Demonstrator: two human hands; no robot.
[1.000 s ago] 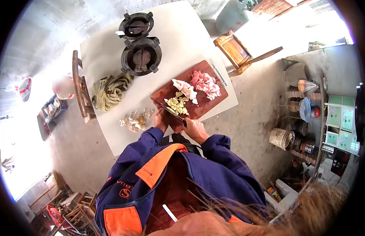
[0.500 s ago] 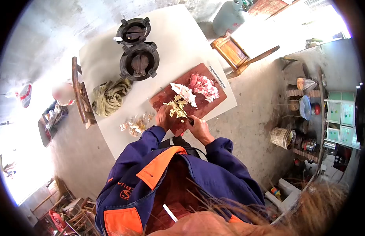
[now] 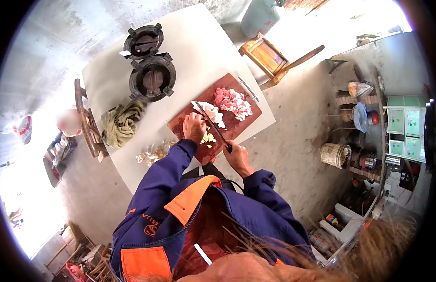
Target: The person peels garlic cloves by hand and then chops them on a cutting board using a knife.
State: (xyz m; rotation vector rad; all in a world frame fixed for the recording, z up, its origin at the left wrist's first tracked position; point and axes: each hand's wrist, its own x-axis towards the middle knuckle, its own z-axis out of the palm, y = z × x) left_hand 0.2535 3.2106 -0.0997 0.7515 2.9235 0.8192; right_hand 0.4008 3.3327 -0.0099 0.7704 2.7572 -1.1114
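Note:
My right hand [image 3: 237,157] grips the black handle of a kitchen knife [image 3: 214,125]. Its long blade points away from me, to the upper left, across the cutting board. Beside the blade, my left hand [image 3: 194,128] rests on the red-brown cutting board [image 3: 233,127] with its fingers curled down and together; what is under them is hidden. Pale yellow chopped pieces [image 3: 207,137] lie between my hands, partly covered by the left one. Whitish, fatty-looking slices [image 3: 217,116] sit under and around the blade's far part. Farther right is a heap of sliced pink meat [image 3: 233,102].
Dry papery peelings [image 3: 154,152] lie on the pale table [image 3: 190,51] left of the board. A crumpled greenish cloth [image 3: 121,124] and two black ring-shaped burners [image 3: 153,80] stand beyond. Wooden chairs [image 3: 267,56] flank the table; shelves [image 3: 364,117] line the right side.
My left hand has moved forward over the yellow pieces. The knife now reaches farther up the board, over the whitish slices, with more blade showing. The whole view has shifted slightly.

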